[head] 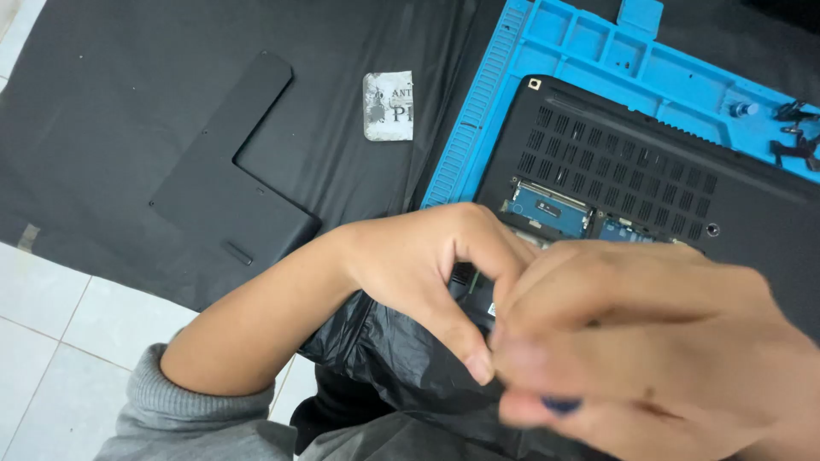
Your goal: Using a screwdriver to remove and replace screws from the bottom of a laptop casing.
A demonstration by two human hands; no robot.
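A black sheet covers the tiled floor; the open laptop (649,179) sits at two o'clock on a blue mat (478,128). Left hand (427,265) pinches narrowly; right hand (649,341) blurs, grip unclear. Steady, small movements suit this.

A white tiled floor (51,307) is covered by a black sheet (128,102); on it lie a blue mat (478,128), a black cover panel (231,179) and a small packet (389,105).

A black L-shaped cover panel (226,175) lies on the black sheet (102,102), a small silvery packet (389,106) nearby. Small parts, possibly screws (790,128), sit in the blue mat (589,43).
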